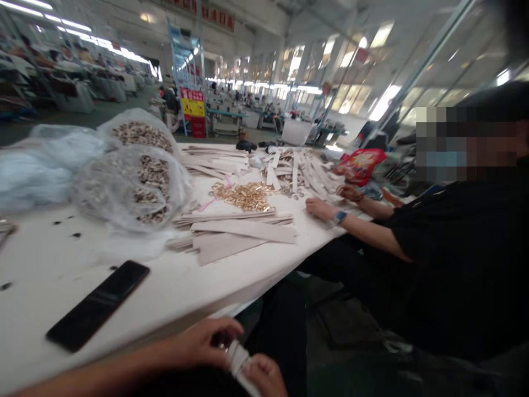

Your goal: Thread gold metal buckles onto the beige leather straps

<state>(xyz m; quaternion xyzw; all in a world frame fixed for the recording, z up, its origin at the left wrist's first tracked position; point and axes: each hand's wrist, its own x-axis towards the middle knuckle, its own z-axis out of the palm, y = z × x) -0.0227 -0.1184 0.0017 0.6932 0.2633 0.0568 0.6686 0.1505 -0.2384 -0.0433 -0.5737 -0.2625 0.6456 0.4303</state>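
Low at the front, beside the table edge, my left hand is closed with thumb and fingers around the end of a pale fabric strip. Something small and shiny shows at that end between the fingers; blur hides its exact shape. My right hand pinches the same strip a little lower down, close to the left hand. Above both hands on the table lie stacked pale strips. Behind them is a heap of gold-coloured metal buckles.
A black phone lies on the white table. Clear plastic bags of small brownish pieces stand at the left. On the right, a co-worker in black has both hands at the table, near more strips and a red packet.
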